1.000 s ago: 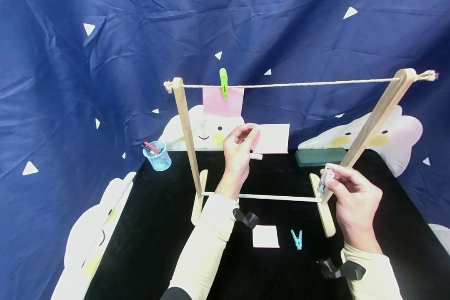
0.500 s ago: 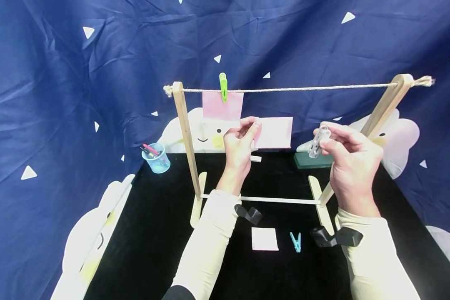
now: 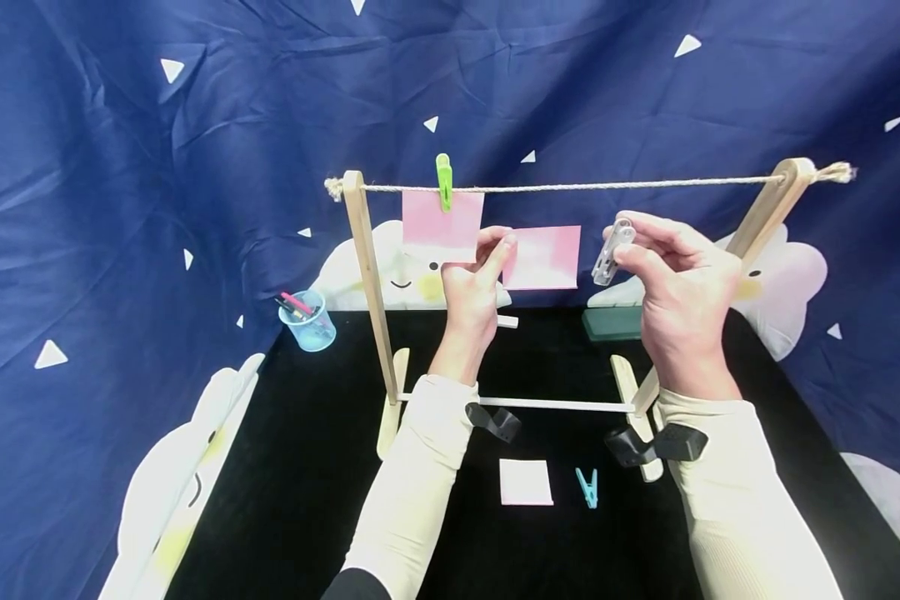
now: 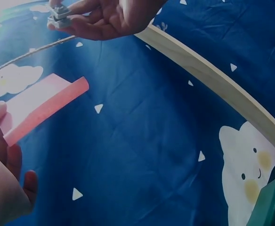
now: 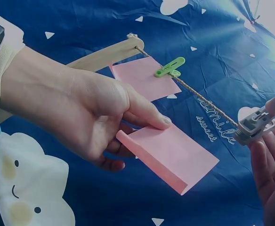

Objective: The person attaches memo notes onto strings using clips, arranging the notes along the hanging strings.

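My left hand (image 3: 471,304) pinches the left edge of a pink sticky note (image 3: 543,258), one edge of which is folded over in the right wrist view. The note is just below the rope (image 3: 607,184), right of another pink sticky note (image 3: 431,225) that hangs from a green clothespin (image 3: 444,182). Between thumb and fingers, my right hand (image 3: 678,292) holds a grey clothespin (image 3: 612,252), to the right of the held note and apart from it. The wrist views show this clothespin (image 5: 255,125) near the rope and the folded note (image 4: 43,103) below it.
Wooden posts (image 3: 370,283) carry the rope at both ends. On the black tabletop (image 3: 307,500) lie a pale square note (image 3: 525,482) and a teal clothespin (image 3: 588,488). Behind are a blue pen cup (image 3: 313,329), a green box (image 3: 611,324) and a small white block (image 3: 507,322).
My right hand has risen and moved left with the grey clothespin, closer to the held note. The left hand has lifted its note slightly closer to the rope. The head view has shifted a little.
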### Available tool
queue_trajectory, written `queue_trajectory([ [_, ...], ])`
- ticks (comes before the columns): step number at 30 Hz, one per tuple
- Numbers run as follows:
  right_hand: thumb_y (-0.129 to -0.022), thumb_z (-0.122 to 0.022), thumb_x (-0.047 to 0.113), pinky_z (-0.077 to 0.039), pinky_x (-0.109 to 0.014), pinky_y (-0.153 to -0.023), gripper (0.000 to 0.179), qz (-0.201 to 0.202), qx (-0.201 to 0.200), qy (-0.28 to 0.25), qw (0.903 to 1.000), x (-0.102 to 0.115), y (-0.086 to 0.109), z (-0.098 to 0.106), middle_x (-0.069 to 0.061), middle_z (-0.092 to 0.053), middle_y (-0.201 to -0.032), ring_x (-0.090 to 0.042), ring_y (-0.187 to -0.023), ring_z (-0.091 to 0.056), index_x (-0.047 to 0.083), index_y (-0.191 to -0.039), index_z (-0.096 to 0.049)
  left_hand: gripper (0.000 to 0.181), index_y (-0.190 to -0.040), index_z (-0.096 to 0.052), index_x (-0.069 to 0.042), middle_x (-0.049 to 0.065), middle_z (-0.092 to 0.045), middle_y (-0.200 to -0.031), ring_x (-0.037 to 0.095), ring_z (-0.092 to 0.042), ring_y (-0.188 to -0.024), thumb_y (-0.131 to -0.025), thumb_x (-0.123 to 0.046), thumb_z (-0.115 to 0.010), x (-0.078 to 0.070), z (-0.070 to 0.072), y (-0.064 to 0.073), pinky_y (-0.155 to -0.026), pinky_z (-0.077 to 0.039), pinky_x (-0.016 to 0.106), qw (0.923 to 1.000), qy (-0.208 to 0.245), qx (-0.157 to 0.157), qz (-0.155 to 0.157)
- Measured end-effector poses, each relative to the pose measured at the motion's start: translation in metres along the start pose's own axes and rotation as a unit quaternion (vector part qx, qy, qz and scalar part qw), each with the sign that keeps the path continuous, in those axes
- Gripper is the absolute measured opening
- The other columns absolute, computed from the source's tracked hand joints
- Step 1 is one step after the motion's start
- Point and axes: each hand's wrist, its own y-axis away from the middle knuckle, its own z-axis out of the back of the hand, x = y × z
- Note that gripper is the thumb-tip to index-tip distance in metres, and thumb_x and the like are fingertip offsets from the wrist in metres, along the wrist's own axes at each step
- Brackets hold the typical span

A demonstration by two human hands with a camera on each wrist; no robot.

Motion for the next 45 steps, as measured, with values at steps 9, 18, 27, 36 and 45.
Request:
queue_trajectory([
  [9, -0.075, -0.065, -0.025, -0.058, -0.023, -0.071, 0.025, 0.025, 0.006, 0.027, 0.9993, 0.002, -0.015, -0.010, -0.009, -0.078, -0.083, -0.014, -0.071, -0.072, -0.017, -0.097, -0.073, 0.024, -0.088, -0.071, -0.006, -0.006, -0.074, -0.082, 0.010, -0.065, -0.081, -0.087, 0.017, -0.064, 0.004, -0.006, -0.001, -0.077, -0.052, 0.019, 0.9999, 0.010, -0.002, -0.010],
  [18, -0.077, -0.068, -0.022, -0.058, -0.023, -0.070, 0.022, 0.025, 0.024, 0.027, 0.9990, 0.008, -0.033, -0.027, -0.011, -0.077, -0.084, -0.017, -0.072, -0.073, -0.014, -0.096, -0.074, 0.029, -0.094, -0.070, -0.012, -0.007, -0.075, -0.083, 0.012, -0.065, -0.084, -0.086, 0.015, -0.066, 0.002, -0.013, -0.001, -0.079, -0.052, 0.021, 0.9993, 0.031, 0.001, -0.023],
  [27, -0.075, -0.067, -0.023, -0.058, -0.022, -0.070, 0.023, 0.046, 0.047, 0.044, 0.9968, 0.008, -0.048, -0.038, -0.008, -0.078, -0.083, -0.015, -0.072, -0.073, -0.012, -0.094, -0.075, 0.037, -0.110, -0.063, -0.013, -0.005, -0.076, -0.084, 0.014, -0.066, -0.086, -0.086, 0.016, -0.065, 0.004, -0.015, -0.003, -0.082, -0.052, 0.024, 0.9977, 0.062, -0.009, -0.026],
  [36, -0.074, -0.069, -0.024, -0.058, -0.020, -0.069, 0.026, 0.059, 0.054, 0.070, 0.9944, 0.006, -0.052, -0.042, -0.004, -0.078, -0.082, -0.010, -0.071, -0.073, -0.010, -0.095, -0.075, 0.049, -0.122, -0.060, -0.011, -0.005, -0.077, -0.081, 0.010, -0.071, -0.082, -0.084, 0.020, -0.060, 0.006, -0.023, -0.002, -0.078, -0.054, 0.023, 0.9926, 0.115, -0.033, -0.020],
  [45, -0.073, -0.076, -0.019, -0.058, -0.020, -0.070, 0.023, 0.051, 0.054, 0.104, 0.9918, 0.011, -0.054, -0.046, -0.005, -0.078, -0.080, -0.012, -0.070, -0.074, -0.007, -0.093, -0.077, 0.039, -0.103, -0.067, -0.015, -0.005, -0.076, -0.079, 0.009, -0.071, -0.078, -0.083, 0.018, -0.061, 0.006, -0.028, -0.005, -0.075, -0.055, 0.022, 0.9900, 0.130, -0.051, -0.019],
])
